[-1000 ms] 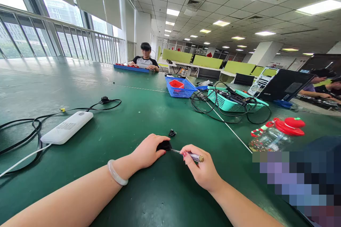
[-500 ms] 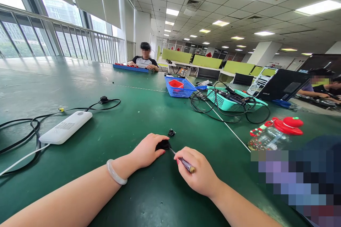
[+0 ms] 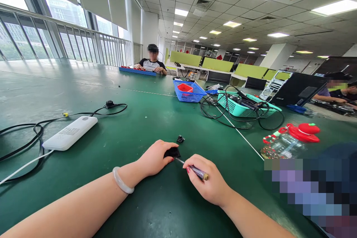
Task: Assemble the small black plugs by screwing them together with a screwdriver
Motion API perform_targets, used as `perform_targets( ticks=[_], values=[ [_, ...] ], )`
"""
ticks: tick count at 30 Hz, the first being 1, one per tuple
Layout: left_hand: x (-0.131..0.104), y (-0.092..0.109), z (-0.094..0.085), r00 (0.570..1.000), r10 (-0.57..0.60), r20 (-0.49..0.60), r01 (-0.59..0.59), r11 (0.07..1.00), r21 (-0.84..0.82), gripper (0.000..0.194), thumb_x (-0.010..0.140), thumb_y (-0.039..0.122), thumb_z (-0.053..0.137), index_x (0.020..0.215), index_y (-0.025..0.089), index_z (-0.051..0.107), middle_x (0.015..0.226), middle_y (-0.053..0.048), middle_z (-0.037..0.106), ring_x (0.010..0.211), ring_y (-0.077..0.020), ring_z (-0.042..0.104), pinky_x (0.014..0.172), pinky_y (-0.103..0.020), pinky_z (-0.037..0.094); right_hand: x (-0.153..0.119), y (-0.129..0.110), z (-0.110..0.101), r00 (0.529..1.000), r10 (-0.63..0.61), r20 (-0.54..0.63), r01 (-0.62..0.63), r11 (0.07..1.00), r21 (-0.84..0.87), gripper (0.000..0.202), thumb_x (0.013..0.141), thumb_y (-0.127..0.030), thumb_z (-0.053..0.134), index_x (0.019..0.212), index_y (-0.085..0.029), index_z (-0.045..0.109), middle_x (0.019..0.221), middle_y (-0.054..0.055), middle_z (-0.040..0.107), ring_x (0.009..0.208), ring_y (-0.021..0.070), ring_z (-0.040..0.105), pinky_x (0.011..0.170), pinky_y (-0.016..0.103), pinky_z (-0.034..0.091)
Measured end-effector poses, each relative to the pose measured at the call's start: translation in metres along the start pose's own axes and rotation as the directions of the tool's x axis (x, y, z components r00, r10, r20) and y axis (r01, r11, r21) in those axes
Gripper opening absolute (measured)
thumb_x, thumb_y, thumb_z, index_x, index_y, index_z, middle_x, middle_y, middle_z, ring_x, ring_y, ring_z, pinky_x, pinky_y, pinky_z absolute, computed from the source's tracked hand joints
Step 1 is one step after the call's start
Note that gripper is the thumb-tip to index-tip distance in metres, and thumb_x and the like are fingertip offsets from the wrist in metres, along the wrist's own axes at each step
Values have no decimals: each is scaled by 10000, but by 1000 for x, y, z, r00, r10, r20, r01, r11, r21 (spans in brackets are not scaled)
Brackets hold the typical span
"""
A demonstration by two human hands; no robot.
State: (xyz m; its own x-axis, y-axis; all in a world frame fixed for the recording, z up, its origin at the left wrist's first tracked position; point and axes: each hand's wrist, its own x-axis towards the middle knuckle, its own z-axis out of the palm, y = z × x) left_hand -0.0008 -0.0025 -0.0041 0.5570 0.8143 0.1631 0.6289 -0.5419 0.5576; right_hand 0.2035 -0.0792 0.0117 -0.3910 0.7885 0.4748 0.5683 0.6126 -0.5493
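Observation:
My left hand (image 3: 156,158), with a pale bangle at the wrist, grips a small black part (image 3: 173,152) between thumb and fingers on the green table (image 3: 150,200). My right hand (image 3: 206,182) is closed around the dark handle of a screwdriver (image 3: 198,172). Its thin metal shaft points left, and the tip meets the near edge of the black part by my left thumb. Just beyond the part lies a small cluster of black pieces (image 3: 180,139), touched by neither hand.
A white power bank (image 3: 70,133) and black cables lie left. Farther off are a blue basket (image 3: 189,96), a teal basket (image 3: 237,108) with cables, and a computer case (image 3: 298,88). A red-lidded jar (image 3: 290,139) stands right. A person (image 3: 153,61) sits across the table.
The screwdriver lies at a flatter angle, its tip shifted left along the near edge of the black part. More of the black part's right end shows.

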Motion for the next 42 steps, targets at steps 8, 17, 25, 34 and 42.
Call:
perform_targets(
  ticks=[8, 17, 25, 34, 42],
  values=[
    [-1, 3, -2, 1000, -2, 7, 2, 1000, 2, 458, 807, 199, 635, 1256, 269, 572, 1193, -25, 668, 1129, -233, 567, 1006, -375, 449, 3, 8, 0, 969, 245, -20, -235, 947, 218, 198, 909, -306, 458, 842, -209, 617, 689, -2, 577, 625, 135, 545, 600, 243, 435],
    [-1, 3, -3, 1000, -2, 8, 2, 1000, -6, 470, 799, 198, 642, 1259, 266, 574, 1216, -27, 660, 1137, -235, 566, 1025, -377, 441, 4, 17, 2, 930, 367, 16, -344, 858, 382, 279, 921, -401, 446, 863, -186, 614, 690, 3, 573, 577, 127, 553, 567, 250, 449],
    [1, -4, 3, 999, 31, -40, -32, 999, -18, 422, 815, 195, 617, 1231, 265, 585, 1211, -23, 661, 1131, -232, 558, 1014, -395, 447, 1, -2, -3, 993, -56, -103, 63, 996, 58, 150, 878, -187, 485, 918, -234, 621, 785, 17, 642, 679, 139, 596, 645, 255, 485],
    [0, -1, 0, 999, -6, -40, 6, 1000, -4, 422, 816, 205, 632, 1232, 261, 590, 1205, -17, 667, 1114, -227, 568, 1005, -382, 451, 3, 10, 2, 994, 102, -49, -100, 994, 38, 160, 903, -223, 489, 974, -244, 630, 926, 24, 666, 773, 142, 630, 698, 249, 503],
    [0, -1, 0, 997, -9, -73, 8, 1000, -14, 411, 826, 213, 601, 1234, 256, 594, 1184, -37, 671, 1114, -235, 566, 1003, -391, 460, 2, 8, 1, 990, 144, -10, -143, 989, 45, 160, 897, -231, 502, 987, -233, 634, 940, 28, 676, 798, 149, 636, 724, 264, 512]
  ],
)
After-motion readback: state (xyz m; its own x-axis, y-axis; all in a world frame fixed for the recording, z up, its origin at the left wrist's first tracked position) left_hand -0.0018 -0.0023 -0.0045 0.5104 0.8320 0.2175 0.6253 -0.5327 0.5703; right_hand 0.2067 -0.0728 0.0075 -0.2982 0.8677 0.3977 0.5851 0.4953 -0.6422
